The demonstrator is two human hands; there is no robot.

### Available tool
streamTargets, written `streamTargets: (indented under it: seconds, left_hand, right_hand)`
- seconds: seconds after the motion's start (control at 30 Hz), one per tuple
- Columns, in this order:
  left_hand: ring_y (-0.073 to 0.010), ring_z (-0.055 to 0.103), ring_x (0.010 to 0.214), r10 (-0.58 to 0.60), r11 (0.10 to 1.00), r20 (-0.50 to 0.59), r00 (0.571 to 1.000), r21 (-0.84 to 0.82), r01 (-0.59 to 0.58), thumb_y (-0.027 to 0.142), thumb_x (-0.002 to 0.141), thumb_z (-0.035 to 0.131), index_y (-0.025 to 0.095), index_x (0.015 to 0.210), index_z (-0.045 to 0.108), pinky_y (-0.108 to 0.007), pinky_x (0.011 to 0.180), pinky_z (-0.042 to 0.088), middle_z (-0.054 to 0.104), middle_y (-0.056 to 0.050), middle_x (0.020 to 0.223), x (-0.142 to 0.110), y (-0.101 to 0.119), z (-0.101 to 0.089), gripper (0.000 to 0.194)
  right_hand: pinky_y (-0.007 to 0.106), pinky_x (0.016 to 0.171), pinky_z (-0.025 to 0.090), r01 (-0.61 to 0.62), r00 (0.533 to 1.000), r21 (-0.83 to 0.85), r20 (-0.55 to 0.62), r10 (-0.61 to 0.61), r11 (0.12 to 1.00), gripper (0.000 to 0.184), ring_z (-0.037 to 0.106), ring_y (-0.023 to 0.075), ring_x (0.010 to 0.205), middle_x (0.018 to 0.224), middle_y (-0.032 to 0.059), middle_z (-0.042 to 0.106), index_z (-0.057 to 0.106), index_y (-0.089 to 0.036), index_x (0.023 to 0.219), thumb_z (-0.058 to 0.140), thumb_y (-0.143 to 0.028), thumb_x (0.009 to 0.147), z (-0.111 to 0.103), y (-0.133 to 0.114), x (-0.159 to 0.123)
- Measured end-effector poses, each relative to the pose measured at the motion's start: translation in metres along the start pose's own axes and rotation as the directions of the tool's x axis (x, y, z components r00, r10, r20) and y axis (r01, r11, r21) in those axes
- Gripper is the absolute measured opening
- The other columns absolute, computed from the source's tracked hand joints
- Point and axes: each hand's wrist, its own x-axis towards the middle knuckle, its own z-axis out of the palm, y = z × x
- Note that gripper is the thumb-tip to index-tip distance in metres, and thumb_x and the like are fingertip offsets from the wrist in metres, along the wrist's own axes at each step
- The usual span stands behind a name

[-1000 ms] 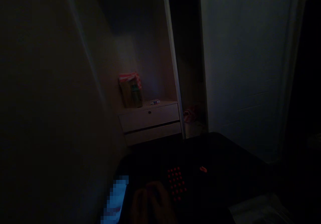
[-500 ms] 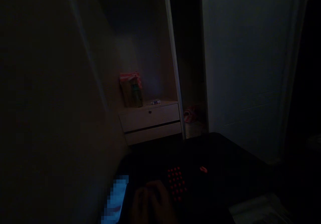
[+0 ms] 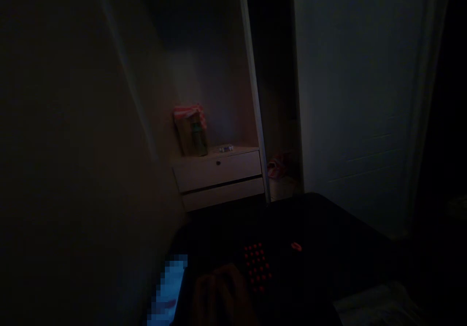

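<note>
Very dim at the bottom middle, my left hand (image 3: 203,299) and my right hand (image 3: 235,292) lie close side by side. Their fingers look bent, but the dark hides the fingertips and anything under them. Just right of my right hand glows a block of red-lit keys (image 3: 257,267), apparently part of a keyboard whose outline is lost in the dark. Left of my left hand stands a bright blue, pixelated screen (image 3: 170,289), seen at a slant. A small red glow (image 3: 296,246) shows farther right on the dark surface; its object cannot be made out.
Beyond the dark surface stands a pale drawer unit (image 3: 222,172). On its top are a brown bag with a red-and-white top (image 3: 184,134), a greenish bottle (image 3: 198,138) and a small pale item (image 3: 226,148). A pale folded thing (image 3: 375,304) lies lower right.
Both hands stay in nearly the same place. The light on them and the cupboard has shifted from bluish to a warmer, dimmer tone.
</note>
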Motion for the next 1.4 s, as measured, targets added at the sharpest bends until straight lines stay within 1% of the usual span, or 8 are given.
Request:
streamTargets:
  seconds: [0.1, 0.27, 0.53, 0.77, 0.93, 1.13, 1.27, 1.4]
  left_hand:
    - [-0.0304, 0.073, 0.097, -0.008, 1.0, 0.014, 1.0, 0.006, 0.008, 0.086, 0.075, 0.054, 0.021, 0.098, 0.069, -0.043, 0.092, 0.056, 0.078, -0.014, 0.102, -0.001, 0.0, 0.0, 0.071]
    - [-0.0314, 0.074, 0.098, -0.058, 0.998, 0.096, 0.994, -0.014, 0.059, 0.089, 0.074, 0.05, 0.018, 0.102, 0.066, -0.042, 0.09, 0.057, 0.078, -0.015, 0.101, 0.001, 0.002, 0.001, 0.078]
    - [-0.0308, 0.073, 0.099, 0.008, 1.0, 0.013, 1.0, 0.019, -0.008, 0.076, 0.078, 0.057, 0.022, 0.097, 0.07, -0.044, 0.093, 0.057, 0.078, -0.012, 0.1, 0.001, -0.005, 0.001, 0.059]
    - [-0.0338, 0.072, 0.102, 0.022, 1.0, -0.026, 0.999, 0.019, -0.021, 0.079, 0.073, 0.059, 0.022, 0.092, 0.073, -0.048, 0.097, 0.055, 0.078, -0.014, 0.102, 0.005, -0.017, 0.001, 0.061]
    - [-0.0319, 0.072, 0.101, 0.018, 1.0, -0.043, 0.999, -0.007, -0.018, 0.079, 0.075, 0.059, 0.022, 0.096, 0.072, -0.045, 0.094, 0.057, 0.078, -0.013, 0.104, 0.003, -0.012, 0.002, 0.062]
    - [-0.0304, 0.073, 0.092, 0.023, 1.0, 0.003, 1.0, -0.015, -0.023, 0.081, 0.073, 0.06, 0.021, 0.091, 0.071, -0.044, 0.088, 0.059, 0.078, -0.012, 0.095, 0.006, -0.015, 0.002, 0.064]
    - [-0.0334, 0.073, 0.101, -0.003, 1.0, -0.026, 1.0, -0.008, 0.003, 0.085, 0.07, 0.06, 0.019, 0.1, 0.072, -0.047, 0.094, 0.058, 0.078, -0.015, 0.106, 0.006, -0.021, 0.001, 0.074]
    - [-0.0322, 0.074, 0.102, -0.039, 0.999, 0.053, 0.998, -0.025, 0.04, 0.087, 0.072, 0.055, 0.016, 0.103, 0.071, -0.042, 0.093, 0.058, 0.078, -0.016, 0.108, 0.002, -0.011, 0.0, 0.079]
  right_hand:
    - [0.033, 0.093, 0.052, -0.035, 0.999, -0.012, -0.003, 0.035, 0.999, 0.017, 0.07, 0.0236, 0.103, 0.103, 0.0032, 0.075, 0.071, -0.025, 0.101, 0.06, -0.034, 0.091, 0.001, 0.003, -0.001]
    - [0.033, 0.091, 0.053, -0.007, 0.999, -0.001, -0.054, 0.007, 1.0, 0.015, 0.07, 0.0235, 0.097, 0.097, 0.0021, 0.075, 0.071, -0.025, 0.096, 0.063, -0.035, 0.09, 0.003, 0.008, 0.001]
    - [0.032, 0.09, 0.053, -0.012, 1.0, 0.028, -0.028, 0.012, 1.0, 0.017, 0.07, 0.0234, 0.097, 0.097, 0.0028, 0.074, 0.07, -0.025, 0.098, 0.061, -0.038, 0.093, 0.004, 0.007, 0.002]
    - [0.034, 0.094, 0.053, -0.038, 0.999, 0.038, 0.004, 0.038, 0.999, 0.02, 0.071, 0.0242, 0.102, 0.103, 0.0034, 0.075, 0.071, -0.026, 0.103, 0.061, -0.041, 0.095, 0.002, 0.004, -0.002]
    - [0.037, 0.099, 0.052, 0.024, 1.0, 0.033, 0.018, -0.024, 0.999, 0.022, 0.07, 0.0255, 0.106, 0.107, 0.0062, 0.076, 0.074, -0.025, 0.102, 0.06, -0.04, 0.095, 0.002, 0.006, 0.0]
    - [0.042, 0.105, 0.049, 0.006, 1.0, -0.002, 0.002, -0.006, 1.0, 0.024, 0.069, 0.0281, 0.111, 0.11, 0.0095, 0.075, 0.077, -0.023, 0.101, 0.061, -0.039, 0.092, 0.002, 0.004, 0.002]
    - [0.041, 0.101, 0.051, -0.001, 0.999, 0.017, 0.052, 0.0, 1.0, 0.022, 0.07, 0.0276, 0.108, 0.107, 0.0089, 0.075, 0.074, -0.023, 0.102, 0.058, -0.034, 0.092, 0.0, -0.004, 0.001]
    - [0.04, 0.097, 0.052, 0.007, 0.999, 0.045, 0.036, -0.009, 0.999, 0.021, 0.071, 0.0281, 0.105, 0.105, 0.0087, 0.075, 0.074, -0.023, 0.099, 0.059, -0.035, 0.091, 0.001, -0.005, 0.001]
